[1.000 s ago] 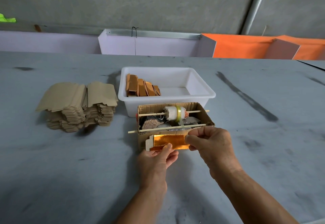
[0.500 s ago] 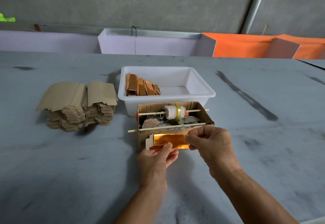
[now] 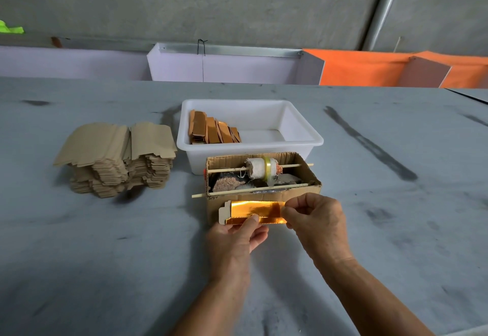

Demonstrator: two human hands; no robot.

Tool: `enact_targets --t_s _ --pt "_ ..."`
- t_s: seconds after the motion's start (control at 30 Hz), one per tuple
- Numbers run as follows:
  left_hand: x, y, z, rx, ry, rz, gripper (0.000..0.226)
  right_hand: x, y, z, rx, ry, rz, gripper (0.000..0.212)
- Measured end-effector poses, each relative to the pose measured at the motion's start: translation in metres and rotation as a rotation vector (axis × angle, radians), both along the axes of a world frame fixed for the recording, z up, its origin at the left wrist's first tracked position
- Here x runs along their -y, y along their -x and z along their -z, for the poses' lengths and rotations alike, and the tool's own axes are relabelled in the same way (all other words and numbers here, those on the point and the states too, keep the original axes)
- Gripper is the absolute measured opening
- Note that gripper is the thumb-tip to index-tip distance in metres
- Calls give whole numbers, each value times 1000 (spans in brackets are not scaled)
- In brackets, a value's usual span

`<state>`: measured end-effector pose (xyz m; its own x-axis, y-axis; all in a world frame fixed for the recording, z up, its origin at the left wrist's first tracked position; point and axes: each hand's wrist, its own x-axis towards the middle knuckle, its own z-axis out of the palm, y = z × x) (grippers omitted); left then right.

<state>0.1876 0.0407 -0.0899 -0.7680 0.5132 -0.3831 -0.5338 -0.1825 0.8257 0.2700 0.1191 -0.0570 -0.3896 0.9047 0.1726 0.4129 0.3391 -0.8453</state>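
A small gold-foil carton blank (image 3: 253,211) is held in front of an open cardboard box (image 3: 314,189). My left hand (image 3: 237,238) pinches its lower edge with the thumb on top. My right hand (image 3: 315,219) pinches its right end between thumb and fingers. Inside the cardboard box a white spool with a yellow-green tape ring (image 3: 261,168) sits on a wooden stick (image 3: 227,170); a second stick (image 3: 250,190) spans the box nearer me. Rocks lie under the spool.
A white plastic tub (image 3: 303,135) behind the box holds several folded orange-brown pieces (image 3: 211,129) on its left side. A pile of flat tan carton blanks (image 3: 116,159) lies to the left on the grey table. Lilac and orange panels stand along the far edge.
Both hands keep the gold blank in front of the box; it has barely shifted. Nothing else has moved.
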Motion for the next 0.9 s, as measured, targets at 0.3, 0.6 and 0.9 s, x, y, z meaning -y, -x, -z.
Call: enact_targets --t_s 0.3,0.6,0.9 --pt "0 -1 -2 -12 -9 5 7 1 -2 6 -68 77 2 24" --pt "4 -2 -2 6 -27 26 6 9 -14 0 -206 149 -97 17" --pt "13 -9 -1 57 -88 51 6 24 -33 -1 -410 333 -244 8"
